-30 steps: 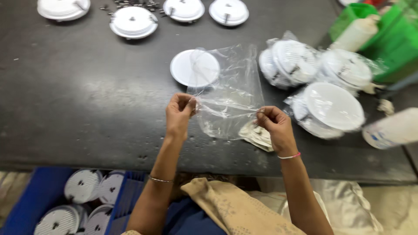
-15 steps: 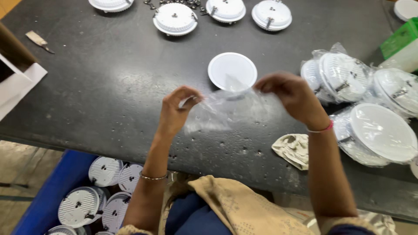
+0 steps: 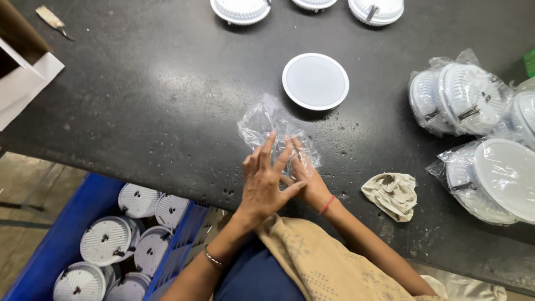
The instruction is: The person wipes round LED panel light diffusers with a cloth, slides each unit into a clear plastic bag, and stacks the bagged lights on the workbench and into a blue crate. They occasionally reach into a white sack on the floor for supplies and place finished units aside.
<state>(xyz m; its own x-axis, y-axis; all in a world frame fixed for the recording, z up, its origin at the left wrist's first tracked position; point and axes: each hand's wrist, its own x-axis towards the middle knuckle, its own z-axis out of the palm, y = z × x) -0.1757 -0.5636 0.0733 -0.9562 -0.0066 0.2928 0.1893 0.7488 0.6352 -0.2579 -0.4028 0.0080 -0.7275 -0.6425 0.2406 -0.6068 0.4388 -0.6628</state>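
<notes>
1. Dark stone-like bench point(image 3: 139, 100), speckled and scuffed; blue crate point(image 3: 67, 239) below its near edge, filled with round white ribbed lamp housings point(image 3: 106, 241).
2. On the bench: one bare round white lamp point(image 3: 315, 81) face-up, just beyond the hands. More white lamps along the far edge point(image 3: 241, 9). Bagged lamps point(image 3: 462, 97) stacked at right. Crumpled beige cloth point(image 3: 392, 192) near the right forearm. Cardboard box corner point(image 3: 22, 67) at far left.
3. Clear plastic bag point(image 3: 276, 131) now crumpled on the bench between the hands and the bare lamp; half a second earlier stretched in the air between two raised hands.
4. Left hand point(image 3: 264, 178) spread, fingers fanned, pressing down on the near end of the bag, lying over the right.
5. Right hand point(image 3: 306, 178) mostly hidden beneath the left; fingers on the bag, pinch or flat press cannot tell.
6. Change read: hands brought together and lowered, bag gone from pulled taut to bunched on the surface. Judged as working the bag's mouth open; bare lamp not yet bagged.
</notes>
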